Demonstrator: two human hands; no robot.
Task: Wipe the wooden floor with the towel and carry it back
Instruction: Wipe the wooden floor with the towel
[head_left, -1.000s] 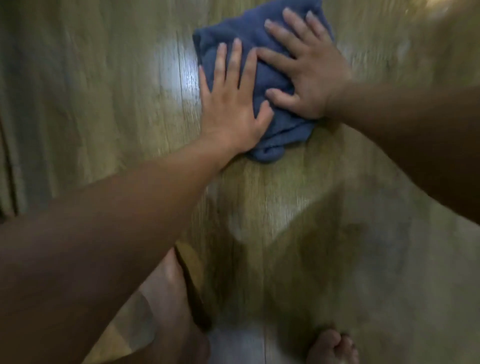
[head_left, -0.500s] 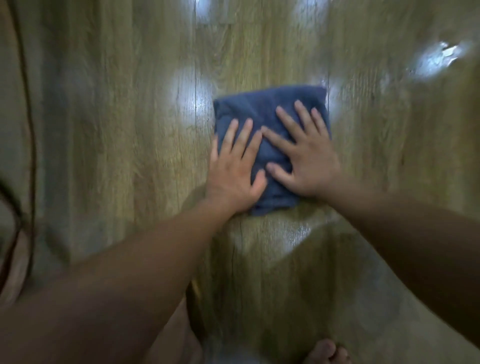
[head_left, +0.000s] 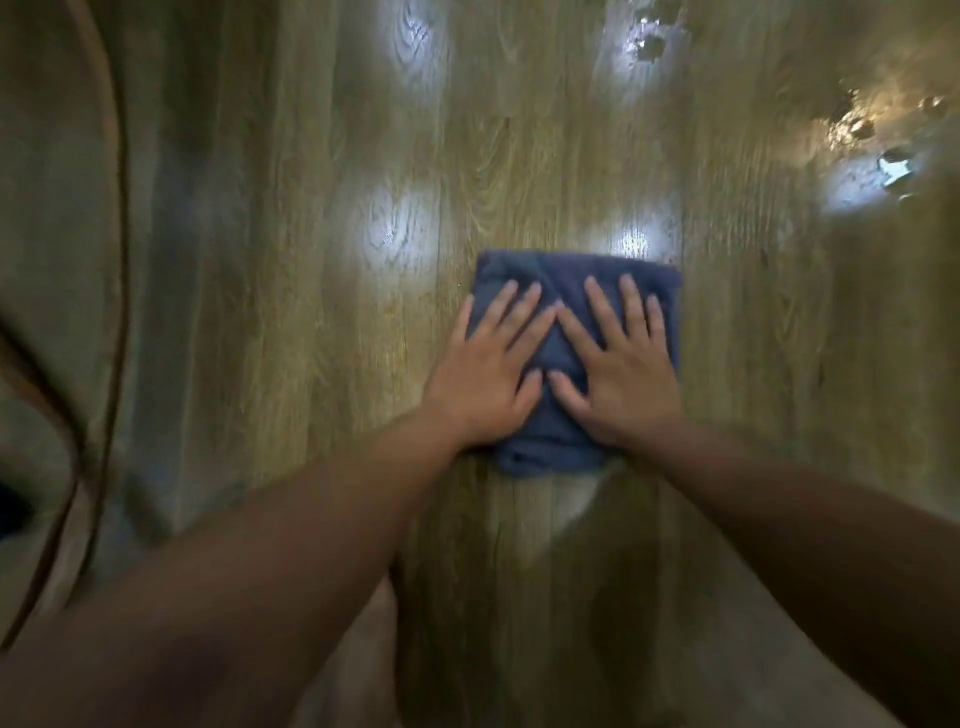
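Hands side by side, left hand (head_left: 485, 387) and right hand (head_left: 621, 382), fingers spread flat, press the folded blue towel (head_left: 550, 447) directly beneath at frame centre; wooden floor (head_left: 519, 156) apparently wet.

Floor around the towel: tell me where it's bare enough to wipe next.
Bare floor lies ahead of the towel and at both sides. The left hand and right hand press flat on it. A brown cord curves far left; glinting spots far right.
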